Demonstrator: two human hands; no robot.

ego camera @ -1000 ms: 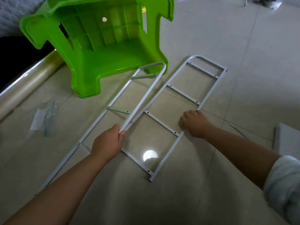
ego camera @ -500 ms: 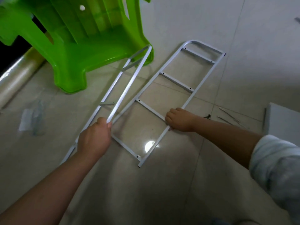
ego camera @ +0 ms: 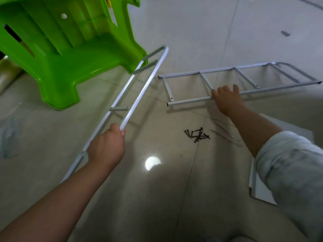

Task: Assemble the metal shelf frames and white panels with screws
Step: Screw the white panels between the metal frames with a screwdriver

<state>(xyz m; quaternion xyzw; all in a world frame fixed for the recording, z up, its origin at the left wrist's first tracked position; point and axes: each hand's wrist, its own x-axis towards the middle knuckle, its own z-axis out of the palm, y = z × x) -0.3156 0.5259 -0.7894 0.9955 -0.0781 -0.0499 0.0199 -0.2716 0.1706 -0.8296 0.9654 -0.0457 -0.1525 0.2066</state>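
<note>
Assembly seems hardly begun, with nothing joined. A white panel (ego camera: pixel 257 189) lies on the floor nearest the person, and loose screws (ego camera: pixel 196 135) lie between the frames. The left hand (ego camera: pixel 106 149) grips a rail of the tilted left frame (ego camera: pixel 139 89). Farther away, the right hand (ego camera: pixel 227 98) curls around a rail of the right frame (ego camera: pixel 244 79).

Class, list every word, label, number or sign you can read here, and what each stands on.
None can be read.
The green stool, the left frame, the right frame, the screws and the white panel show no lettering.
The clear bag at the left edge is too blurred to tell.
</note>
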